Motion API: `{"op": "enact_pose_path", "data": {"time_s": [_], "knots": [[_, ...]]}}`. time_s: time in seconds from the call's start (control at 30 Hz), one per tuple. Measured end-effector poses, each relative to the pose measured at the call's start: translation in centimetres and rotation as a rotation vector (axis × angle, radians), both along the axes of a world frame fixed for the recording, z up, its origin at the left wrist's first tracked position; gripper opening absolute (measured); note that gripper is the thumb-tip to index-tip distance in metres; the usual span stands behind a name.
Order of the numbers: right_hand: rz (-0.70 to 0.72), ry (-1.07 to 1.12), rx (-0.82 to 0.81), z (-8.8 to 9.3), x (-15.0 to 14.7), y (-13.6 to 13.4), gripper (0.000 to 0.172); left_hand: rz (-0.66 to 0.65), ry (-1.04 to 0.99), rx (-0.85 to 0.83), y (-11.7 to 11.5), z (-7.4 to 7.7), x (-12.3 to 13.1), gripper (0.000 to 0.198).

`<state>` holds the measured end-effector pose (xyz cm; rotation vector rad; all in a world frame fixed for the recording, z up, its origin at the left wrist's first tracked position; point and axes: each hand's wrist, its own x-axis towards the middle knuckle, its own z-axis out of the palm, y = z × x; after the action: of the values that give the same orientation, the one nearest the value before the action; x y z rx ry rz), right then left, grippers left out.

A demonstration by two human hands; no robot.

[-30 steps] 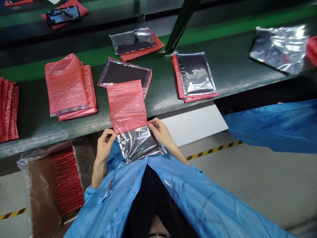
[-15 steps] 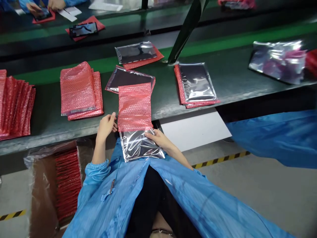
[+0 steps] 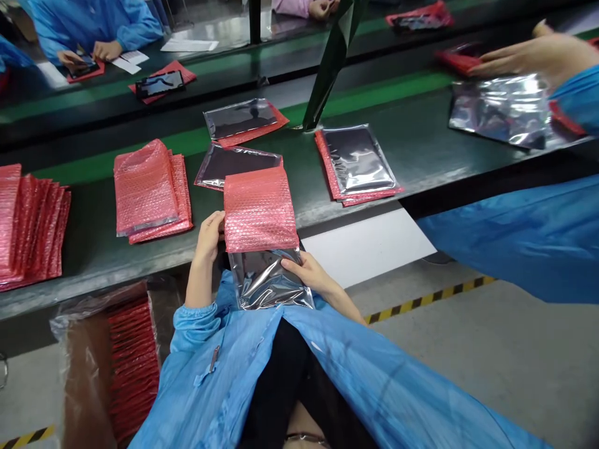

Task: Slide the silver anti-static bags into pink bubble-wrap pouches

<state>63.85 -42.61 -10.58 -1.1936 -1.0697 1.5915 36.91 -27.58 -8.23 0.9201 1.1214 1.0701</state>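
Observation:
A red bubble-wrap bag [image 3: 260, 209] lies over the upper part of a dark flat panel in a shiny clear film bag [image 3: 271, 284], just above my lap. My right hand [image 3: 306, 271] grips the film bag by its right edge, thumb on top and fingers underneath. My left hand [image 3: 213, 234] is closed at the left edge of the bubble-wrap bag, its fingertips partly hidden behind it. Behind the bubble-wrap bag, another bagged dark panel [image 3: 238, 163] lies on the bench. Farther back, a similar bagged panel [image 3: 241, 120] rests on red bubble wrap.
Stacked red bubble-wrap bags [image 3: 147, 187] lie on the green bench [image 3: 262, 140], with more at far left. Bagged panels [image 3: 360, 159] sit right of a dark post [image 3: 327, 68]. A box of red bags [image 3: 133, 362] stands below. A co-worker's hand [image 3: 538, 56] reaches in from the right.
My left hand has moved up and right onto the bubble-wrap bag's left edge. A co-worker's hand has come in at upper right. The view has shifted slightly.

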Motion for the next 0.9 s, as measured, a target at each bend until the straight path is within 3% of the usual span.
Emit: {"op": "enact_pose_path", "data": {"time_s": [0.17, 0.47, 0.57, 0.67, 0.8, 0.9], "knots": [[0.018, -0.023, 0.034, -0.1, 0.2, 0.1, 0.045, 0.005, -0.011, 0.059, 0.5, 0.5, 0.2, 0.049], [-0.014, -0.008, 0.032, -0.6, 0.1, -0.4, 0.048, 0.165, 0.383, 0.375, -1.1, 1.8, 0.4, 0.058], [-0.018, -0.003, 0.024, -0.7, 0.1, -0.4, 0.048, 0.202, 0.368, 0.379, -2.1, 1.5, 0.5, 0.054], [-0.015, 0.009, 0.009, -1.0, 0.1, -0.3, 0.047, 0.120, 0.224, 0.318, -3.7, 0.9, 0.4, 0.049], [-0.042, 0.051, -0.012, -1.4, -0.1, -0.3, 0.050, -0.111, 0.181, 0.272, -6.7, 0.6, 0.1, 0.095], [-0.077, 0.047, -0.021, -1.4, -0.4, -0.4, 0.051, -0.236, 0.200, 0.283, -8.4, 0.6, 0.0, 0.100]]}}
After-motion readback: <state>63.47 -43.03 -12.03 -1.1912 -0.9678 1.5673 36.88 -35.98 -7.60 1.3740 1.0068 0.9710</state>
